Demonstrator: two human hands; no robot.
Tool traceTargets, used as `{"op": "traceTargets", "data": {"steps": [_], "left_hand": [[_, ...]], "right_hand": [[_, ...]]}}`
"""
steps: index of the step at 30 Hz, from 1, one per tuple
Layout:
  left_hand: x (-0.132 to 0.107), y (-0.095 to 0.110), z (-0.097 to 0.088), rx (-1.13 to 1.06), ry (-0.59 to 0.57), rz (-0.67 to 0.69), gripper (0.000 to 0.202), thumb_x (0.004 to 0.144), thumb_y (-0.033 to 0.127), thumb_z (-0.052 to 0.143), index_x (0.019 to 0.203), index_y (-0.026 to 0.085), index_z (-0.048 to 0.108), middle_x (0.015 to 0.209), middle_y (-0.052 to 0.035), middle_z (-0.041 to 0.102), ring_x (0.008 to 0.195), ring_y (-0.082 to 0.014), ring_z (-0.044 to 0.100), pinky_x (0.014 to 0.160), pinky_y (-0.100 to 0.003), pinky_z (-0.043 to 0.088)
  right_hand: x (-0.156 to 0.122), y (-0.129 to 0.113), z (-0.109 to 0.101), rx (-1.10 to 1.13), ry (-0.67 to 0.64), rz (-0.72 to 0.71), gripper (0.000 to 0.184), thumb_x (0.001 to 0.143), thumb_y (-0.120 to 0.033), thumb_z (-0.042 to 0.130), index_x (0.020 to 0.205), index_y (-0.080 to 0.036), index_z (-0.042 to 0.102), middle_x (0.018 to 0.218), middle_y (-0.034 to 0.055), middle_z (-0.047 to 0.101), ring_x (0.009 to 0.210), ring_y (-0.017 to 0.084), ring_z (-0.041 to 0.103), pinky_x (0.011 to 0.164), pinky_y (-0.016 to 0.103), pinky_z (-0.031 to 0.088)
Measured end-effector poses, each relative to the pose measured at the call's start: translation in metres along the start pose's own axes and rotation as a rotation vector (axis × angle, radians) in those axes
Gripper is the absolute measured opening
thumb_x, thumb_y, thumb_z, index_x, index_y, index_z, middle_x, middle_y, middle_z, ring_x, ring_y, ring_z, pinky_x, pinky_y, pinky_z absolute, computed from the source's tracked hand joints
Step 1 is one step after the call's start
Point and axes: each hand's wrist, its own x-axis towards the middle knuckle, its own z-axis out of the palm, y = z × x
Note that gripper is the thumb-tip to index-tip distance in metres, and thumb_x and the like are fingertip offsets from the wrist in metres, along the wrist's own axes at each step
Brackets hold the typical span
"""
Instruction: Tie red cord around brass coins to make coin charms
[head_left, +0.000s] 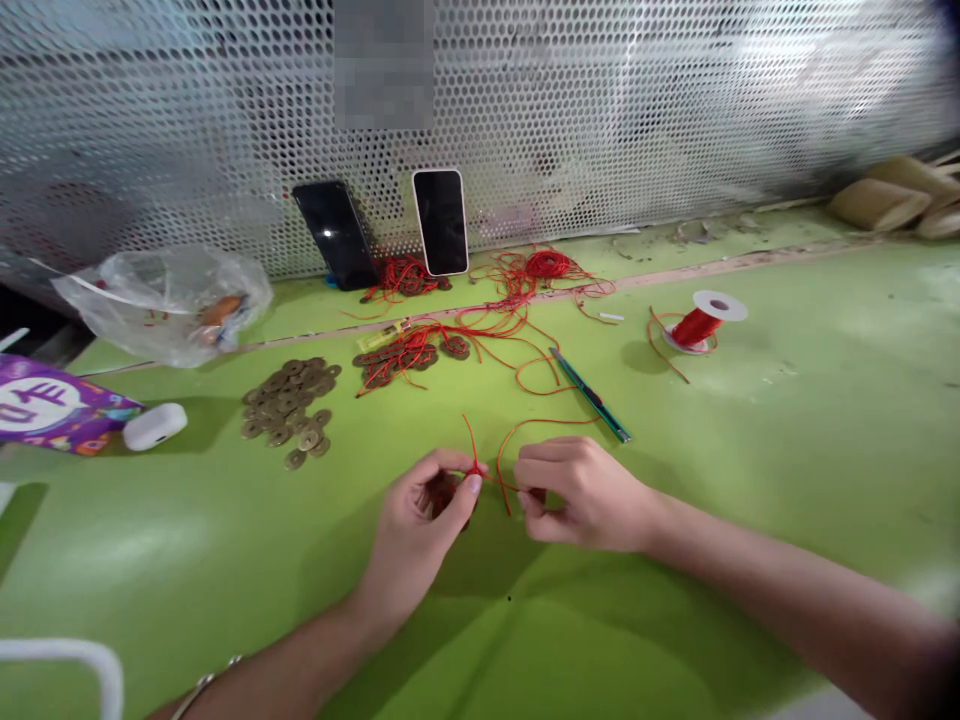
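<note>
Both of my hands work low over a green table (pixel 787 450). My left hand (pixel 424 525) is closed in a pinch on a red cord (pixel 517 432) and cups a dark coin-like piece under its fingers. My right hand (pixel 581 492) is also closed, pinching the same red cord a little to the right. The cord loops up from between the two hands toward the back of the table.
A pile of brass coins (pixel 289 400) lies left of centre. Behind are tangled red cord with strung coins (pixel 409 352), a green utility knife (pixel 592 396), a red cord spool (pixel 701 322), two phones (pixel 441 220) against a perforated metal wall, a plastic bag (pixel 169 300), a white case (pixel 154 425).
</note>
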Motion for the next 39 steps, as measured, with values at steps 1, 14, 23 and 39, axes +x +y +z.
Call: {"op": "traceTargets", "data": {"steps": [1,14,23,39], "left_hand": [[-0.0001,0.0001,0.0,0.0,0.0,-0.002,0.018,0.077,0.034,0.062,0.081,0.016,0.061,0.064,0.0021,0.052,0.054,-0.0086,0.043,0.047,-0.019,0.034],[0.0011,0.0025,0.0006,0.014,-0.018,0.03,0.014,0.076,0.031,0.062,0.081,0.017,0.063,0.064,0.0018,0.057,0.055,-0.0094,0.046,0.049,-0.02,0.035],[0.0005,0.0049,0.0023,0.026,-0.06,0.042,0.011,0.075,0.028,0.062,0.079,0.017,0.063,0.069,0.0001,0.061,0.059,-0.0107,0.05,0.052,-0.021,0.039],[-0.0011,0.0049,-0.0033,0.048,-0.088,0.069,0.014,0.082,0.027,0.054,0.071,0.019,0.056,0.063,0.0041,0.052,0.052,-0.0082,0.041,0.046,-0.019,0.033]], "right_hand": [[-0.0002,-0.0004,-0.0002,0.001,-0.005,-0.001,0.011,0.064,-0.008,0.046,0.062,-0.019,0.045,0.06,-0.0032,0.047,0.052,0.009,0.035,0.051,0.022,0.029],[-0.0025,-0.0019,0.0014,0.013,-0.042,-0.023,0.009,0.067,-0.011,0.049,0.063,-0.019,0.046,0.062,-0.004,0.05,0.053,0.008,0.038,0.052,0.022,0.03],[-0.0016,-0.0011,0.0038,-0.06,-0.033,-0.083,0.008,0.075,-0.014,0.049,0.068,-0.019,0.051,0.063,-0.0024,0.052,0.055,0.009,0.039,0.052,0.024,0.028],[-0.0006,0.0011,0.0078,-0.217,-0.074,-0.21,0.015,0.078,-0.016,0.044,0.07,-0.018,0.056,0.061,-0.001,0.051,0.054,0.011,0.038,0.052,0.026,0.025]]}}
